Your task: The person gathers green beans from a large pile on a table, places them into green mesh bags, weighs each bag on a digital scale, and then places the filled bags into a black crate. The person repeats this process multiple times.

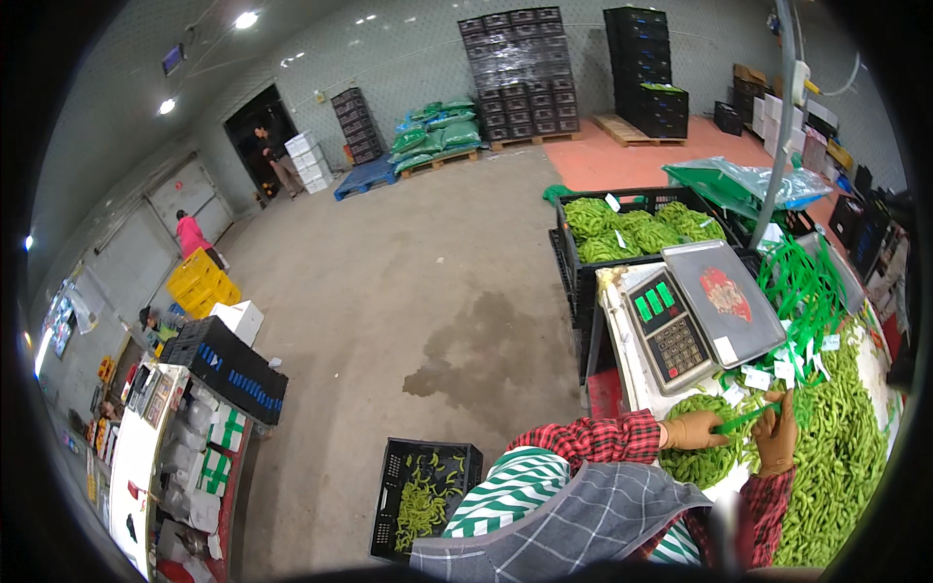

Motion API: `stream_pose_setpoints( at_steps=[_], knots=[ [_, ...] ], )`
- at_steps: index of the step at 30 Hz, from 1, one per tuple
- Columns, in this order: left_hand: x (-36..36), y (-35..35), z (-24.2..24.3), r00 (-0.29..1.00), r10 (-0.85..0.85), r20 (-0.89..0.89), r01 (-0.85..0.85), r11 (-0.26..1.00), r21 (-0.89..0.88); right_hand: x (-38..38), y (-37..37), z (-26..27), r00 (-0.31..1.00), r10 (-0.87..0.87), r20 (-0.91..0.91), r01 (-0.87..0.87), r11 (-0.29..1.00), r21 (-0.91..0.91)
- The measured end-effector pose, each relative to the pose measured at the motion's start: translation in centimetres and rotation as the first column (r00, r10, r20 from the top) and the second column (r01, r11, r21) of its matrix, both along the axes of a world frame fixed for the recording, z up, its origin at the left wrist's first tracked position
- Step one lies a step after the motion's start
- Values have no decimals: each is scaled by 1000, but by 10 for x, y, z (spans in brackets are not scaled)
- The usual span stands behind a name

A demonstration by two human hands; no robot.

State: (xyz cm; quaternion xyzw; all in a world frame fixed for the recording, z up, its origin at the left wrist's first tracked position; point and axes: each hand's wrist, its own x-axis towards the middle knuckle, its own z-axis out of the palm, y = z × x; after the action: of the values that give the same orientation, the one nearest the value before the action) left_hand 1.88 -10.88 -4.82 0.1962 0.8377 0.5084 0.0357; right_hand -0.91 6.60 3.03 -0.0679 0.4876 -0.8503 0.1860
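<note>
My left hand, in a tan glove, grips one end of a green strip, perhaps netting. The strip stretches across to my right hand, also gloved, whose thumb and fingers pinch its other end. Under my left hand lies a rounded bundle of green pods, apparently in netting. A large loose heap of green pods covers the table beside my right hand. Beyond both hands hang green strips with white tags. A digital scale with a metal pan stands on the white tabletop.
A black crate of netted green bundles stands beyond the scale. A metal pole rises nearby. On the floor at my left is a black crate with loose pods. People and a shelved table are farther left.
</note>
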Motion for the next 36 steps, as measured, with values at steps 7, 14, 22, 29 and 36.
stream_pose_setpoints(
  at_steps=[7, 14, 22, 29, 36],
  knots=[
    [1, -2, -3, 998, 53, 21, -50, 988, -149, 15, -1, -16, 538, 536, -651, 589, 314, 745],
    [3, -10, -15, 992, 100, -77, -117, 959, -257, 51, 58, -7, 850, 470, -238, 137, 238, 962],
    [-15, 38, 38, 973, 61, -222, 5, 957, 289, 114, 5, -73, 993, 121, -6, -120, 989, 87],
    [17, 28, 160, 809, -571, -141, 491, 525, 695, 120, -5, -19, 862, 186, -471, 159, 784, 600],
    [-25, 33, 182, 951, -206, -230, 304, 490, 817, 60, 7, 30, 475, 79, -876, 699, 571, 431]
  ],
)
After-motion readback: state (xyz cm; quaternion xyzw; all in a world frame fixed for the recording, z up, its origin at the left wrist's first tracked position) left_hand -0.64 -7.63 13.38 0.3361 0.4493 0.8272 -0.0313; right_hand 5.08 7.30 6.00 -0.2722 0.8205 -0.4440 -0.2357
